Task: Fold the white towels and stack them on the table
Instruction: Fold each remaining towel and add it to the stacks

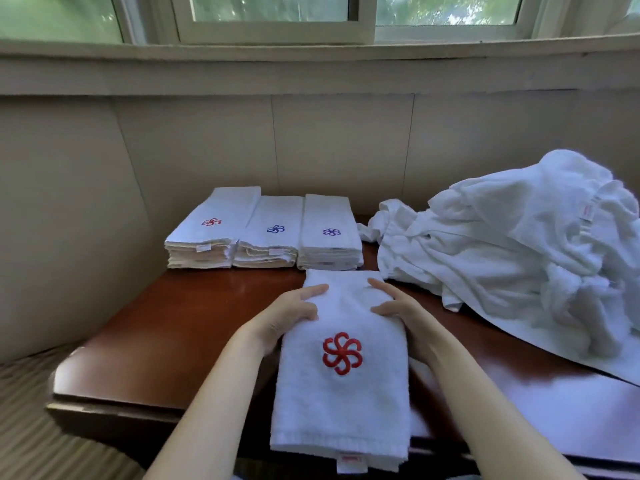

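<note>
The left hand [291,317] grips the left side of a folded white towel [343,403] and the right hand [398,306] grips its right side. On each, the thumb and forefinger lie on top of the cloth, while the other fingers are hidden at the towel's edge. The towel lies lengthwise in the lower middle of the frame, red emblem up. Its near end, with a small label, hangs over the near edge of the tabletop [166,341], and its far end stops just short of the folded stacks. Three such stacks stand side by side at the far edge against the wall [207,140]: the left stack [207,233] has a red emblem, while the middle stack [273,237] and the right stack [329,237] have blue ones. A loose heap of unfolded towels [519,254] fills the right of the frame, its lower edge near the right hand. The open room is to the left — a bare stretch of glossy reddish-brown wood between the towel and the tabletop's rounded left corner. The tabletop's right part shows pale; whether that is cloth or glare I cannot tell. Pale panels line the wall, a window [277,8] runs across the top of the frame with green beyond it, and a striped floor [31,427] shows at lower left.
</note>
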### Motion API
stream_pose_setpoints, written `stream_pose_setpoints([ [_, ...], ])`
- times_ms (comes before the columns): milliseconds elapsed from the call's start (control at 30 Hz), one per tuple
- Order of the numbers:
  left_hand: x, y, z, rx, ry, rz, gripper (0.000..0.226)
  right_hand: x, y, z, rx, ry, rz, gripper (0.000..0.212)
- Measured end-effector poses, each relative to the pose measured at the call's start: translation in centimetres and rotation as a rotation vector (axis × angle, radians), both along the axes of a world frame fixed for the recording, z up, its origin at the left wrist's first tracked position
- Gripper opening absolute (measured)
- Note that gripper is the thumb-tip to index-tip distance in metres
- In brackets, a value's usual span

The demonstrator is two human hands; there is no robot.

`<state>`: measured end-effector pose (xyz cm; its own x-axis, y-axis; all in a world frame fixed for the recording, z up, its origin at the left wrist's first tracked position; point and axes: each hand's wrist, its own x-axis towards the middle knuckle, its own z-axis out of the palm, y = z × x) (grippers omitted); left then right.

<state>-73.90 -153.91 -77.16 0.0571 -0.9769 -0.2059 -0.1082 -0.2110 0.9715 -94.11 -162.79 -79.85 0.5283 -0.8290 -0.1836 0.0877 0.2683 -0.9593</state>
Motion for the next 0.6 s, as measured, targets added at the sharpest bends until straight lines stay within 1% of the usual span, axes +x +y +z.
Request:
stream_pose_setpoints([
  [67,1.1,0.0,1.9,-0.083,0.037,0.002,0.074,1.0,0.1,2.0,-0.065,-0.075,0.009,0.061],
  [200,4.9,-1.3,6.8,-0.234,0.132,-0.034,0.063,4.7,-1.8,8.0,-0.239,-0.14,0.02,0.065],
  [267,7.9,-4.5,9.9,-0.292,0.088,0.033,0.059,8.2,-5.1,11.4,-0.302,-0.154,-0.008,0.061],
  [300,9.6,-6.8,11.5,-0.311,0.05,0.084,0.053,10.3,-7.6,13.0,-0.322,-0.157,-0.026,0.059],
  [333,11.1,-9.2,13.0,-0.325,0.023,0.134,0.04,12.5,-10.3,14.5,-0.34,-0.156,-0.042,0.057],
  [400,14.3,-14.0,13.5,-0.24,-0.04,0.208,0.007,16.9,-15.8,15.6,-0.316,-0.123,-0.065,0.056],
  [467,16.9,-18.3,11.8,-0.062,-0.066,0.346,0.02,20.4,-20.0,13.2,-0.213,0.005,-0.043,0.042],
  [500,17.6,-19.7,10.0,0.03,-0.111,0.355,0.02,21.6,-21.4,10.7,-0.147,0.116,-0.004,0.038],
  [533,18.2,-20.7,8.0,0.142,-0.221,0.33,0.02,22.5,-22.6,7.9,-0.093,0.224,0.043,0.034],
  [567,18.5,-21.3,6.2,0.249,-0.388,0.303,0.024,23.0,-23.4,5.5,-0.059,0.304,0.076,0.029],
  [600,19.0,-22.0,4.5,0.294,-0.567,0.298,0.033,23.4,-23.9,3.9,-0.036,0.326,0.078,0.02],
])
